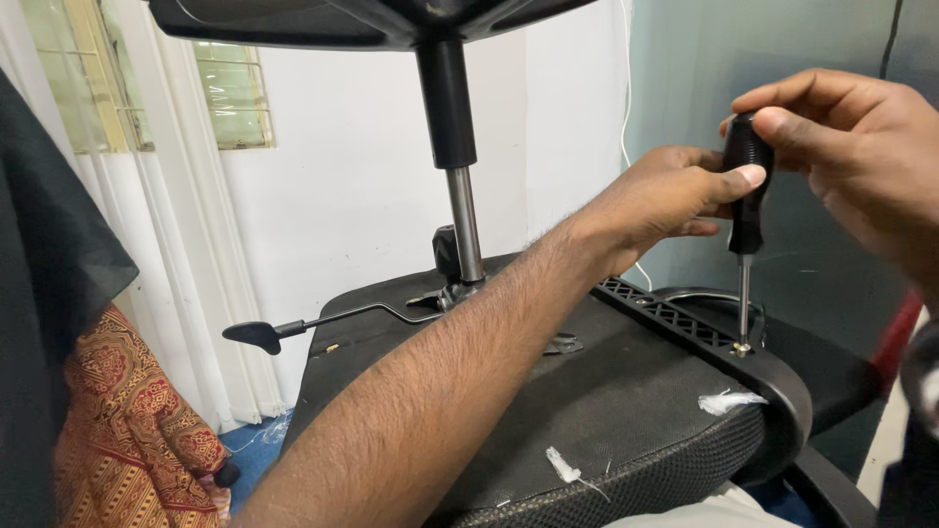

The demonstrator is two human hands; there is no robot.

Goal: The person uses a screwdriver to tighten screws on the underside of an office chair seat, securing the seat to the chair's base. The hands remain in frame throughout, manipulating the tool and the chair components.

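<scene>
- I take the screw in the armrest bracket as my landmark; everything below is placed from it.
- The screwdriver stands straight above that screw, its long axis close to vertical, the thin metal shaft running down from the black ribbed handle until the tip sits in the screw head.
- My right hand is above and slightly to the right of the screw, fingers curled over the top of the handle, thumb pressed on its upper side. It is closed around the handle.
- My left hand is above and to the left of the screw, fingers folded, thumb tip laid against the handle's left side lower down. It steadies the handle and does not wrap fully round it.
- Both hands are at the handle, well above the screw; I judge the right nearer to the top of the axis and the left nearer to the shaft.
- The bracket runs from the screw back and to the left across the upturned seat underside.
- Further left of the screw, the gas-lift column rises upright, and the adjustment lever points away left.
- Just below and to the left of the screw, white scraps lie on the fabric.
</scene>
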